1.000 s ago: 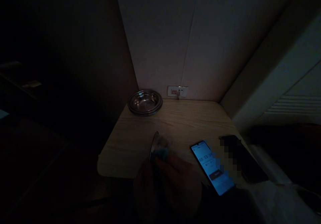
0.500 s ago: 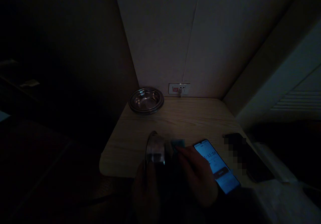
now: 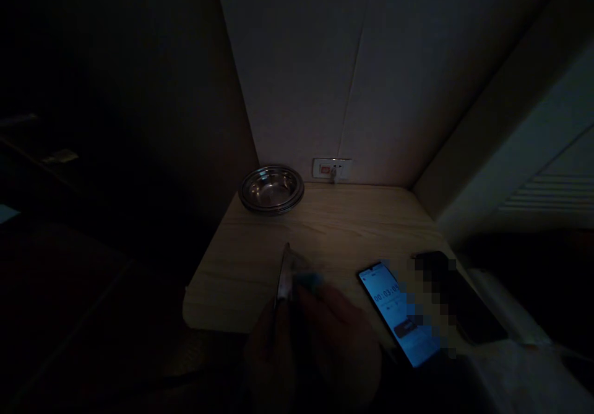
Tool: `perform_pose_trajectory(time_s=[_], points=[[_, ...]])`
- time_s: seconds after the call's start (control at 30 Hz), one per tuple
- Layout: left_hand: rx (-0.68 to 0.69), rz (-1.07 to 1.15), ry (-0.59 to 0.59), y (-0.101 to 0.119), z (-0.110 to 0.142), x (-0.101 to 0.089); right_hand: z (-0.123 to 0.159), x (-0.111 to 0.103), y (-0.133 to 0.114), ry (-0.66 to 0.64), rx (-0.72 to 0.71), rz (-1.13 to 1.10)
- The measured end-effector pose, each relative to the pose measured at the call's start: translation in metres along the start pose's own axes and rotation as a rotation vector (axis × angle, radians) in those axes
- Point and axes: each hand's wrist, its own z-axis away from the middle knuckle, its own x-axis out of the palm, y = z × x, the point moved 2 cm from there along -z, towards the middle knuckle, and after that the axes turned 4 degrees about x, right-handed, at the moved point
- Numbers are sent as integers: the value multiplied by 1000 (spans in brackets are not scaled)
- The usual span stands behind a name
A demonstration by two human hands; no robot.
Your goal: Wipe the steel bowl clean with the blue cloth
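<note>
A shiny metal bowl (image 3: 284, 275) is held up on its edge above the front of the wooden table, its rim turned to the left. My left hand (image 3: 269, 349) grips its lower edge, thumb on the near side. Against the bowl's right-hand, outer side, my right hand (image 3: 341, 333) presses a small blue cloth or sponge (image 3: 310, 279); darkness and motion blur hide which it is. Both hands' lower parts fade into shadow. Farther back, a stack of similar metal bowls (image 3: 301, 192) rests at the table's left rear corner.
The room is very dark. On the right of the wooden table (image 3: 371, 216) lie a phone (image 3: 401, 315) with a lit timer screen and a dark phone-like object (image 3: 468, 302), partly pixelated. A wall socket (image 3: 331, 169) sits behind the table.
The bowl has turned so that it shows almost edge-on. My right hand and the blue piece have moved left and slightly down, onto the bowl's side.
</note>
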Motion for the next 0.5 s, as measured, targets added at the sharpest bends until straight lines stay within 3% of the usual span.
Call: perform_pose_trajectory(time_s=[0.2, 0.33, 0.5], points=[[-87, 59, -93, -4, -1, 3, 0, -3, -1, 15, 4, 30], [-73, 92, -124, 0, -1, 4, -4, -5, 1, 2, -43, 28], [-52, 99, -89, 4, 2, 3, -7, -8, 3, -19, -33, 36]])
